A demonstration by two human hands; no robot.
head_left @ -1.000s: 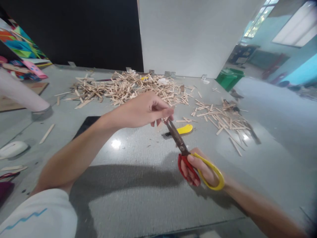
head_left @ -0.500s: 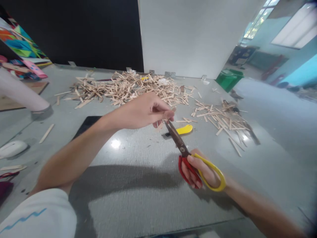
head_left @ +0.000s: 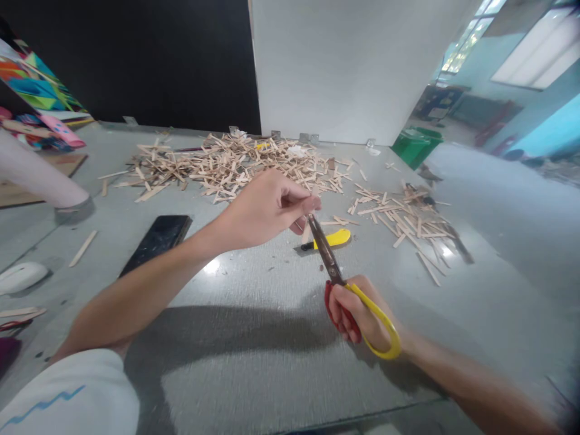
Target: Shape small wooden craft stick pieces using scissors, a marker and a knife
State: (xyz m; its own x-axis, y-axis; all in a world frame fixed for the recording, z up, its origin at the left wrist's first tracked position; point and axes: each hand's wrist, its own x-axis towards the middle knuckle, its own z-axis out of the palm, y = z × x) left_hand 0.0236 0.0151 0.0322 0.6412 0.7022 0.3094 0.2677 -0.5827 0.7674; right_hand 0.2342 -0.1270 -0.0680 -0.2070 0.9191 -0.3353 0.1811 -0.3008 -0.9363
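My left hand (head_left: 276, 208) is closed in a pinch over the middle of the table, holding a thin wooden stick (head_left: 306, 232) that shows only in part below the fingers. In my right hand (head_left: 357, 308) is a pair of scissors (head_left: 330, 261) with one red and one yellow handle. Its dark, worn blades look closed together, and their tips meet the left fingertips at the stick. Just behind the blades lies a yellow utility knife (head_left: 333, 239) on the table. Beyond the left hand spreads a big heap of short wooden sticks (head_left: 217, 166).
A smaller pile of sticks (head_left: 408, 214) lies at the right. On the left are a black phone (head_left: 156, 241), a white mouse (head_left: 22, 277), a lone stick (head_left: 84, 248) and a pale round post (head_left: 45, 172). Black and white panels (head_left: 353, 72) stand behind; a green bin (head_left: 414, 147) is beyond.
The scissor handles have come together and the blades have closed at the stick. My left wrist has lowered slightly, uncovering more of the phone. A small dark bit now shows beside the blades.
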